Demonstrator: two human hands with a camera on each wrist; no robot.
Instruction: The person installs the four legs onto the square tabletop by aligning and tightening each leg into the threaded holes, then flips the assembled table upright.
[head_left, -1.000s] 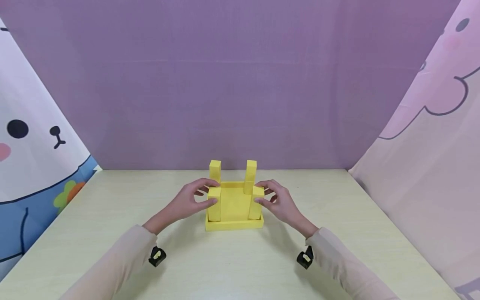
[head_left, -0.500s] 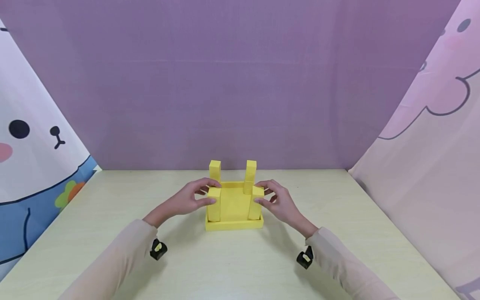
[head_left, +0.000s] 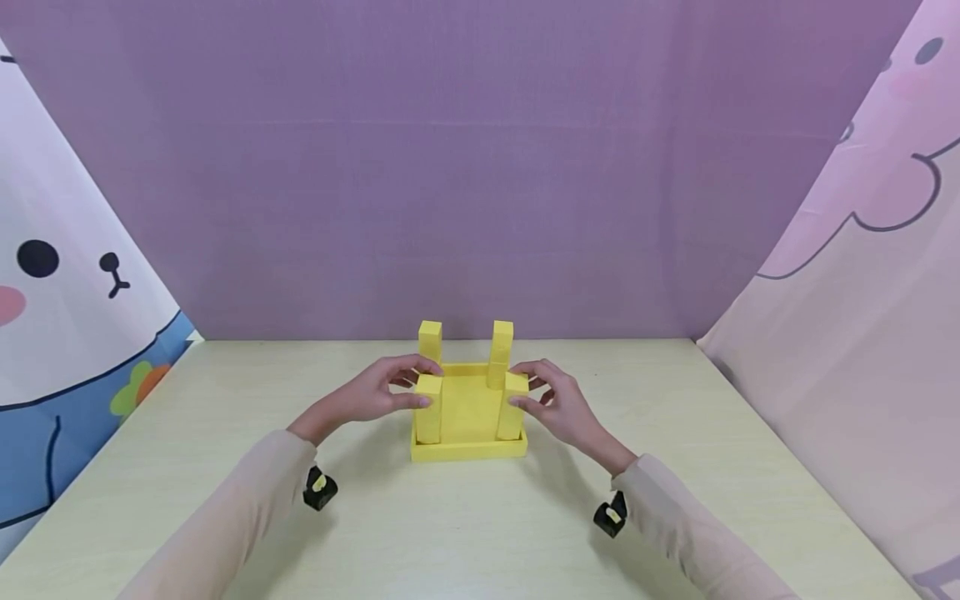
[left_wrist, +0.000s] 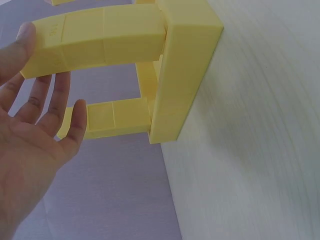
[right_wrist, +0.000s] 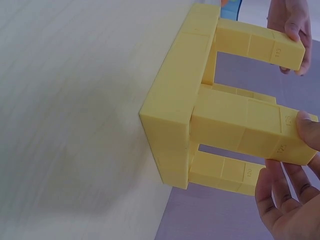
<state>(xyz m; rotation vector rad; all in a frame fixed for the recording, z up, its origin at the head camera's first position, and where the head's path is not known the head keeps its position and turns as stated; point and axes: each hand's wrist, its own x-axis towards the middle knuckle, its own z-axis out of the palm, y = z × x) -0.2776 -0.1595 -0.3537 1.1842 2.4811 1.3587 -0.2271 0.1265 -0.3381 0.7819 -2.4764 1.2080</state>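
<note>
A shallow yellow tray lies on the table, with a yellow block column standing upright in each corner. My left hand pinches the top of the front left column between thumb and fingers. Opposite it, my right hand pinches the top of the front right column. Stamped numbers and block seams show on the right-hand column in the right wrist view. Behind the hands rise the back left column and the back right column; the left hand partly hides the former.
The pale wooden table meets a purple cloth along its back edge. Printed cloths hang at both sides, a bear-like figure on the left and a pink one on the right. Black devices sit at the wrists.
My left wrist has risen very slightly, with its black device shifting up and a little right. Both hands keep their grip, and the columns and tray stay in place.
</note>
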